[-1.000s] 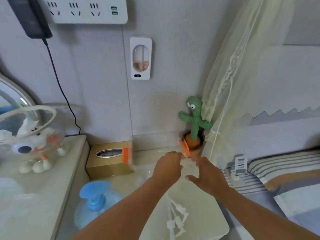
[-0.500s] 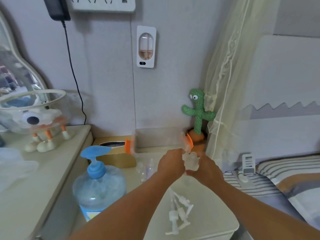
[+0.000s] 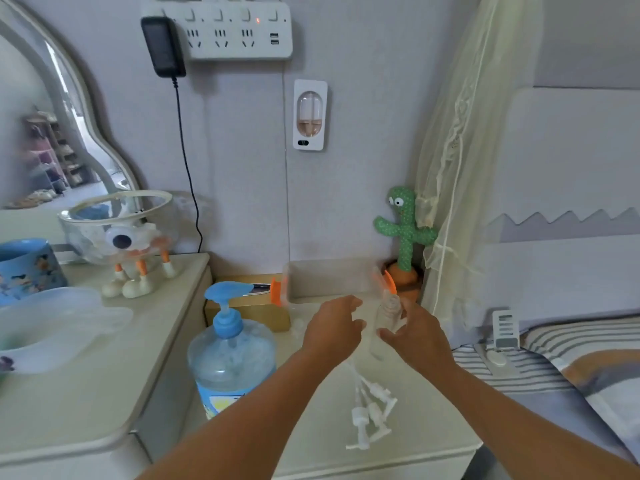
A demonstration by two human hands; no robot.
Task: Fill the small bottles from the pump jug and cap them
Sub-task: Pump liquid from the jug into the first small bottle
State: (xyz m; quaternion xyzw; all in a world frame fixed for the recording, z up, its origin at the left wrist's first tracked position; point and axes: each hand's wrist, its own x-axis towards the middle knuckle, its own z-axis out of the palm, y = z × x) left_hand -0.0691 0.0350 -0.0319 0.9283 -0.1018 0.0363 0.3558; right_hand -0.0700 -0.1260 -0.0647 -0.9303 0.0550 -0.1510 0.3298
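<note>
My right hand [image 3: 417, 336] grips a small clear bottle [image 3: 387, 315], upright above the pale bedside table [image 3: 415, 438]. My left hand [image 3: 334, 327] hovers just left of it with curled fingers, holding nothing that I can see. The pump jug [image 3: 230, 355], clear with a blue pump head, stands at the table's left front. Several white pump caps [image 3: 369, 415] lie in a heap near the front edge. Another small bottle [image 3: 297, 323] shows behind my left hand. A clear box with orange clips [image 3: 332, 282] sits at the back.
A gold tissue box [image 3: 247, 308] stands behind the jug. A green cactus toy [image 3: 403, 237] fills the back right corner beside a net curtain [image 3: 460, 168]. A higher dresser [image 3: 86, 368] on the left carries a glass bowl [image 3: 117, 230] and blue mug [image 3: 27, 268]. A bed lies right.
The camera has tilted down and nearer. My right hand has lifted a small clear bottle up from the table, and my left hand has drawn slightly away from it.
</note>
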